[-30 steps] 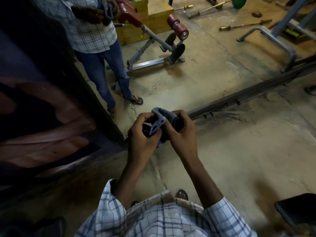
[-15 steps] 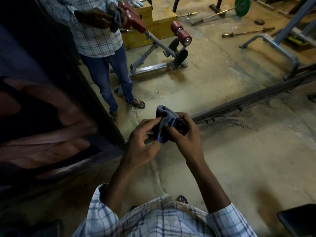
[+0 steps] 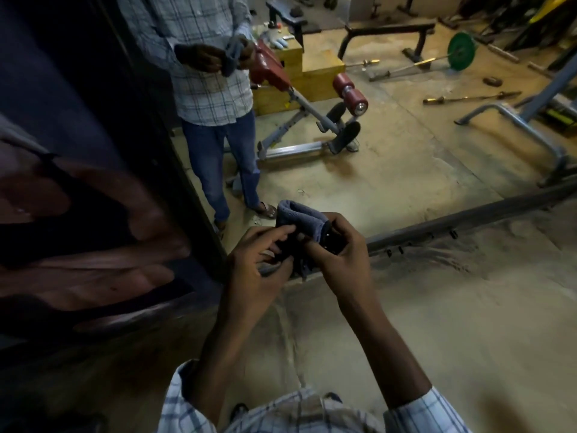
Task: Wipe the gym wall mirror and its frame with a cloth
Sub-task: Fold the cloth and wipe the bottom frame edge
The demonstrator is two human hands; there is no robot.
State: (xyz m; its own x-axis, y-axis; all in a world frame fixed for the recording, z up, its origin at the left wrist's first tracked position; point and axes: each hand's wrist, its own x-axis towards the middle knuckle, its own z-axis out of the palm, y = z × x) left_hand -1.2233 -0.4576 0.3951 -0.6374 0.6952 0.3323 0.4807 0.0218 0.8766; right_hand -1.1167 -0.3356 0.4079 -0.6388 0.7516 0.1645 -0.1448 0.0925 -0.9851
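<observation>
A folded grey-blue cloth (image 3: 301,218) is held in front of me, low before the wall mirror (image 3: 390,170). My left hand (image 3: 259,270) pinches its near edge with thumb and fingers. My right hand (image 3: 340,260) grips the cloth's right side, fingers curled round it. The mirror's dark metal bottom frame (image 3: 468,220) runs along the floor just beyond my hands. Its dark side frame (image 3: 187,182) rises at the left. In the glass I see my own reflection (image 3: 215,98) standing and holding the cloth.
The mirror reflects a red-padded bench (image 3: 312,120), a yellow wooden box (image 3: 312,73), barbells and a green weight plate (image 3: 461,51). A dark glossy panel (image 3: 78,214) fills the left. Dusty concrete floor (image 3: 468,323) lies below the mirror.
My head has tilted up, so more of the mirror shows. My left fingers have shifted along the cloth, which is folded a little tighter between both hands.
</observation>
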